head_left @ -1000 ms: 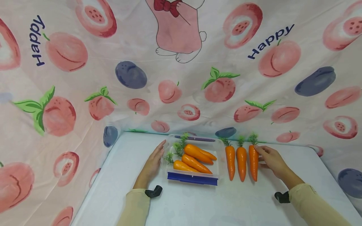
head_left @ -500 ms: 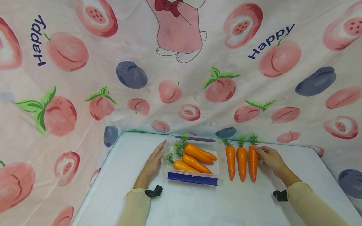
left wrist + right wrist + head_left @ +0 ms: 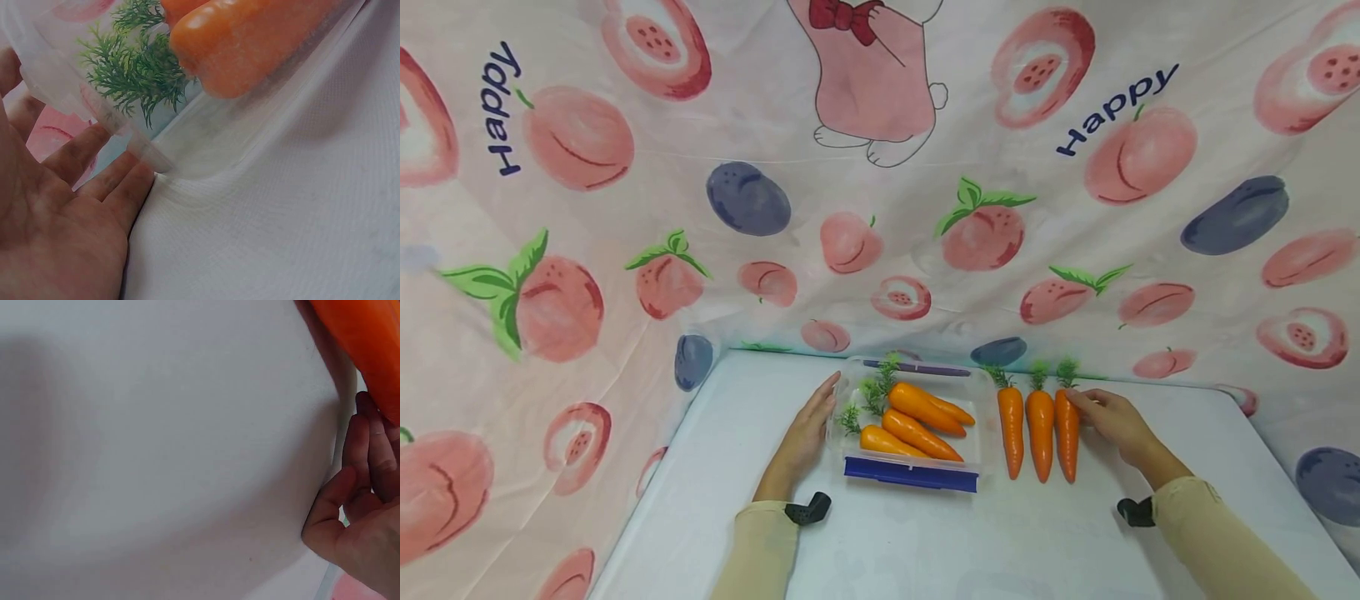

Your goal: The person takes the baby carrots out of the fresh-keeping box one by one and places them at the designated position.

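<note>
In the head view, a clear plastic box (image 3: 985,454) with blue clasps holds several orange toy carrots (image 3: 921,433) with green leafy tops. My left hand (image 3: 805,433) rests along its left wall, fingers extended; the left wrist view shows those fingertips (image 3: 128,181) against the clear wall. To the right of the box, three carrots stand in a row, tips toward me: the left one (image 3: 1012,433), the middle one (image 3: 1041,437) and the right one (image 3: 1067,442). My right hand (image 3: 1116,421) pinches the right carrot near its top. The right wrist view shows only part of this carrot (image 3: 369,350).
A white table (image 3: 925,550) lies beneath everything. Close behind the box and carrots hangs a fruit-print cloth (image 3: 865,308), which also covers the left side. A blue clasp flap (image 3: 912,475) sticks out from the front of the box.
My right hand has moved slightly left with the right carrot, bringing it closer to the middle one. My left hand and the box have stayed in place.
</note>
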Demonstrator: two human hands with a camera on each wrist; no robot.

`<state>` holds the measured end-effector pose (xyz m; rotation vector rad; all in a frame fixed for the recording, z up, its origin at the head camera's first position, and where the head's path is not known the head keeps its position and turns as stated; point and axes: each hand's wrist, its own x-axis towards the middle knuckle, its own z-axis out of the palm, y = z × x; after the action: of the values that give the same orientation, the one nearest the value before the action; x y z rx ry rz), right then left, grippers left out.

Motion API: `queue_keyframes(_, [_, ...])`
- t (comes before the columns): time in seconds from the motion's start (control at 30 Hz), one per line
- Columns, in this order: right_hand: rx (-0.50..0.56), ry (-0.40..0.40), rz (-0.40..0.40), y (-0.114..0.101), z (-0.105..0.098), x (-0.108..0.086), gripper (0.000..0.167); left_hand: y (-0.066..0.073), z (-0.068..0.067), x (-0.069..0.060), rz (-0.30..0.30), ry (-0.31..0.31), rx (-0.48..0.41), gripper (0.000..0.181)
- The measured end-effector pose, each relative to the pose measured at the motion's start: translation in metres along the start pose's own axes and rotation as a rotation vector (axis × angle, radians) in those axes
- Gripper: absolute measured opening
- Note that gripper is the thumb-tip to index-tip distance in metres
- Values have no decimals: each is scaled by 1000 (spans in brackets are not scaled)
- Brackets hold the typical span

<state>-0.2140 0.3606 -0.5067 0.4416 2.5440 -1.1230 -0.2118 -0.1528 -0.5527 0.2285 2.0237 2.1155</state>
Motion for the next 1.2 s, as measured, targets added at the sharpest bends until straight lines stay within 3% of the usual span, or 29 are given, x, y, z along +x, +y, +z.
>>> queue_keyframes(0.43, [0,-5,52,-1,-3,3,105,1,0,1,-6,0,-1,55])
queue_keyframes(1.2, [-53,-18,20,-5,1,3,94,1,0,0,-6,-1,-13,54])
